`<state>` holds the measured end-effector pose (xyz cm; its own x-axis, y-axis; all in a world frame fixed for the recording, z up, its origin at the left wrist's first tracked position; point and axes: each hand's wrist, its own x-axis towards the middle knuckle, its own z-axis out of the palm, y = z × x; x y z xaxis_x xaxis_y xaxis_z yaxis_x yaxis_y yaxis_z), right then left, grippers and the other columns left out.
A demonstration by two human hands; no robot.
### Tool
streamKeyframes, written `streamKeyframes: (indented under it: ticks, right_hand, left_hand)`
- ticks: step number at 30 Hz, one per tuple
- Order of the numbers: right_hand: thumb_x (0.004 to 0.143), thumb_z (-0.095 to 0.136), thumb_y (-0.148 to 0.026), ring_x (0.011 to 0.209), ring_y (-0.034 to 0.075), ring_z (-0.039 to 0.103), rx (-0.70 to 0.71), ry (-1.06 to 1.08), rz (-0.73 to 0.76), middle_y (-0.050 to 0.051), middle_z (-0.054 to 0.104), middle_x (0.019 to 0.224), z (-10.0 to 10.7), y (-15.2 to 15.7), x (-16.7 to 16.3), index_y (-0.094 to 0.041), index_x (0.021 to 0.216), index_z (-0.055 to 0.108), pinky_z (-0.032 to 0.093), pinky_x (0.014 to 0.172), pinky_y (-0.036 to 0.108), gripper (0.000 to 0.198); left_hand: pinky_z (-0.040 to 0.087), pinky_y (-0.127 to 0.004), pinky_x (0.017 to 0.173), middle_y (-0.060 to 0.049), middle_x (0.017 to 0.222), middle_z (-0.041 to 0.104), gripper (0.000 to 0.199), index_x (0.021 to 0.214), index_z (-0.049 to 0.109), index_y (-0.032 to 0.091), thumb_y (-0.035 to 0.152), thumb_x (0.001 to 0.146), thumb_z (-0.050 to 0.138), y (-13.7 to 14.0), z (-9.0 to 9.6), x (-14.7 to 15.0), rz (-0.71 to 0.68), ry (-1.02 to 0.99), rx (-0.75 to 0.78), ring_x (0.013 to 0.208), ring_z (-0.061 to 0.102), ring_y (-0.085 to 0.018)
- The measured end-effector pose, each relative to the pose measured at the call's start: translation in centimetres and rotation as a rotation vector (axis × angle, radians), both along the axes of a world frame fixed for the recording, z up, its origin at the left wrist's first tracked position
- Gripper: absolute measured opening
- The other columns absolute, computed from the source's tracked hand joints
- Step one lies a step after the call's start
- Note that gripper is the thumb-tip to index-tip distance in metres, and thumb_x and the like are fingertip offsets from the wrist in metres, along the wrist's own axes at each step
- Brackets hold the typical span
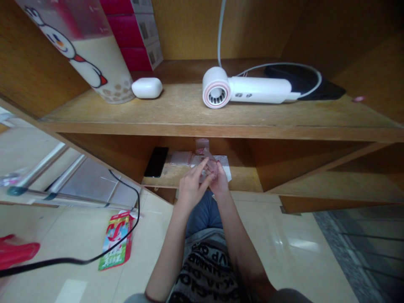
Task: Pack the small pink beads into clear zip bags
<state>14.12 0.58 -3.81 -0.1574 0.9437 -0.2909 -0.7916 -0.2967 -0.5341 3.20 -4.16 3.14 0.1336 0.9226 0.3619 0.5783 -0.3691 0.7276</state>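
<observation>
Low in the shelf's lower compartment, my two hands meet around a small clear plastic bag (210, 163). My right hand (220, 182) has its fingers closed on the bag from the right. From the left, my left hand (193, 184) reaches in with index finger and thumb at the bag; its other fingers are curled. What the bag contains is too small to make out. Under and beside the hands lie a white printed paper (226, 165) and a flat clear zip bag (181, 158). Another little bag with pink bits (202, 145) is behind them.
A black phone (156, 162) lies left in the lower compartment. Above, the shelf board (176, 113) bears a milk tea cup (104, 71), a white earbud case (147, 88), pink boxes (128, 31) and a white handheld fan (252, 89) with a cable. A black cord (94, 257) hangs at left.
</observation>
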Motion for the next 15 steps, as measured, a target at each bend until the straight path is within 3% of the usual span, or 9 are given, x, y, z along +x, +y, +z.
streamKeyframes:
  ticks: [5,9,13,15]
  right_hand:
    - [0.079,0.053,-0.041,0.032,0.003,0.024,0.02,0.05,0.001,-0.01,0.033,0.043,0.3,-0.2,-0.1,-0.021,0.084,0.058,0.022,0.029,0.014,0.022]
    - [0.079,0.053,-0.042,0.032,0.003,0.023,0.034,0.023,-0.003,-0.01,0.033,0.043,0.6,-0.3,-0.1,-0.021,0.089,0.059,0.02,0.029,0.015,0.024]
    - [0.078,0.053,-0.041,0.033,0.003,0.023,0.001,0.013,-0.008,-0.009,0.038,0.045,0.5,-0.3,-0.2,-0.019,0.087,0.06,0.02,0.03,0.016,0.025]
    - [0.078,0.053,-0.041,0.034,0.004,0.027,0.008,0.014,-0.004,-0.009,0.042,0.046,0.3,-0.3,-0.2,-0.02,0.088,0.061,0.022,0.031,0.016,0.025]
  left_hand:
    - [0.045,-0.034,0.084,-0.01,0.116,0.054,0.053,0.131,0.035,0.023,0.038,0.083,0.051,0.2,-0.3,0.1,0.108,0.018,0.1,0.095,0.055,-0.019]
    - [0.037,-0.04,0.096,-0.01,0.121,0.047,0.046,0.124,0.043,0.022,0.038,0.082,0.052,0.5,-0.7,0.0,0.106,0.064,0.166,0.115,0.044,-0.023]
    - [0.034,-0.044,0.099,-0.014,0.131,0.039,0.062,0.134,0.028,0.021,0.04,0.08,0.053,0.7,-1.1,0.0,0.194,0.001,0.213,0.123,0.036,-0.025]
    - [0.033,-0.045,0.1,-0.014,0.134,0.039,0.064,0.136,0.026,0.022,0.04,0.08,0.053,0.6,-1.1,-0.1,0.168,0.024,0.197,0.125,0.035,-0.025]
